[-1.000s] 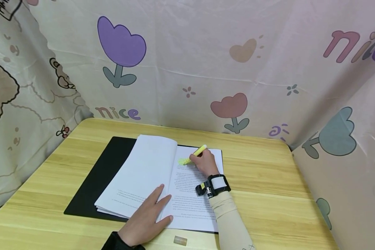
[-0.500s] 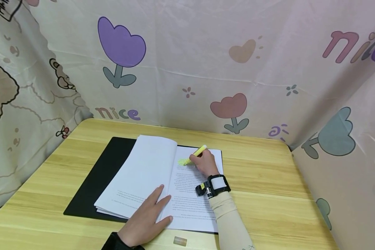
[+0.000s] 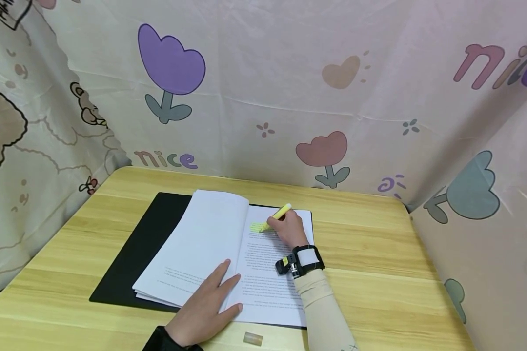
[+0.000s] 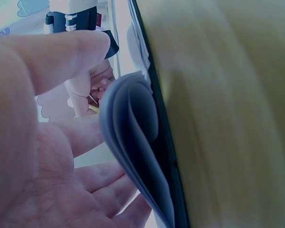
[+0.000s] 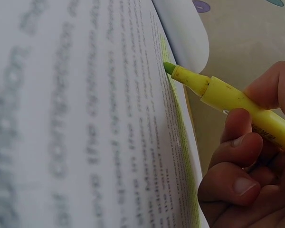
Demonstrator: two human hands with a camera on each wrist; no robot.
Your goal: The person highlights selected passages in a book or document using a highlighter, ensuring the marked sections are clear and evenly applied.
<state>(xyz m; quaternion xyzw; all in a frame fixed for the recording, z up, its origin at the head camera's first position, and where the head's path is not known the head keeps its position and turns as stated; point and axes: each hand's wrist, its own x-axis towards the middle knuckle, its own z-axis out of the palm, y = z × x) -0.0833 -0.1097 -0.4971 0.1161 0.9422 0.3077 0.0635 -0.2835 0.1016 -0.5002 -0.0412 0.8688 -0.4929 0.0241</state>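
My right hand (image 3: 289, 229) pinches a yellow highlighter (image 5: 237, 102) whose green-tinted tip points down at the printed right-hand page (image 3: 272, 287). Bright yellow marking (image 3: 256, 227) covers several lines near the top of that page. Across the fold, my left hand (image 3: 206, 307) rests with spread, straight fingers over the lower part of the left-hand sheets (image 3: 206, 234), its fingertips reaching the gutter. In the left wrist view the stacked pages (image 4: 128, 109) curve up beside that hand's fingers. All the sheets lie open in a black folder (image 3: 131, 258).
A small brownish cylinder-like piece (image 3: 253, 338) lies on the wooden table (image 3: 364, 253) just in front of the folder. Patterned cloth (image 3: 263, 87) hangs behind the table and along both sides. A strapped-on camera (image 3: 285, 264) sits at my right wrist, close over the page.
The highlighter tip and right hand have shifted very slightly to the right along a line. My left hand, the pages and the folder stay where they were.
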